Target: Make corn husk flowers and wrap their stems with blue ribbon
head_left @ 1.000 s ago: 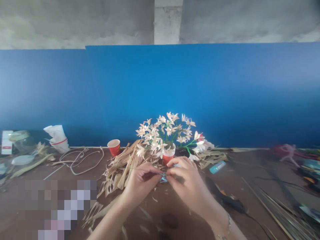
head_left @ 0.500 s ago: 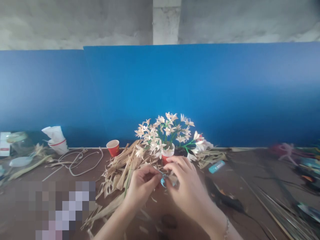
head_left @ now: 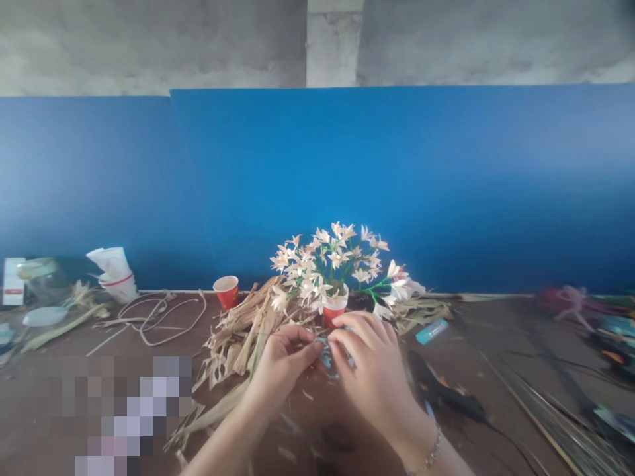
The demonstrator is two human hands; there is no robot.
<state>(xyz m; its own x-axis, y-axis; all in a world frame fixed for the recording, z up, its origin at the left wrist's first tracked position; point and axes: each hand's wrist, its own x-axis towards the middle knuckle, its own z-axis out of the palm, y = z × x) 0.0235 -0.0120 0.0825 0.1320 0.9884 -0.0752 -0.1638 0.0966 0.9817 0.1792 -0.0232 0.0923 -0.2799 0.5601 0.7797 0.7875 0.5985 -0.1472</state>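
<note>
Above the near middle of the table, my left hand (head_left: 290, 354) pinches a small light-blue piece (head_left: 325, 356) between thumb and fingertips. It is blurred, so its kind is unclear. My right hand (head_left: 370, 357) closes on the same piece from the other side, its thumb and index finger close together and the other fingers bent over. Just behind my hands, cream-white flowers (head_left: 340, 258) on green stems stand in a red and white paper cup (head_left: 335, 304). Dried husk strips (head_left: 248, 330) are heaped to the left of my left hand.
Another red paper cup (head_left: 227, 294) and a white cable (head_left: 171, 324) lie left. A turquoise lighter-like object (head_left: 432, 331), a black tool with a cord (head_left: 451, 393) and thin sticks (head_left: 560, 423) are right. A blue panel (head_left: 317, 165) stands behind the table.
My right hand has turned slightly, its fingers now closer to the left fingertips. The light-blue piece has shifted a little between them. The view has moved slightly.
</note>
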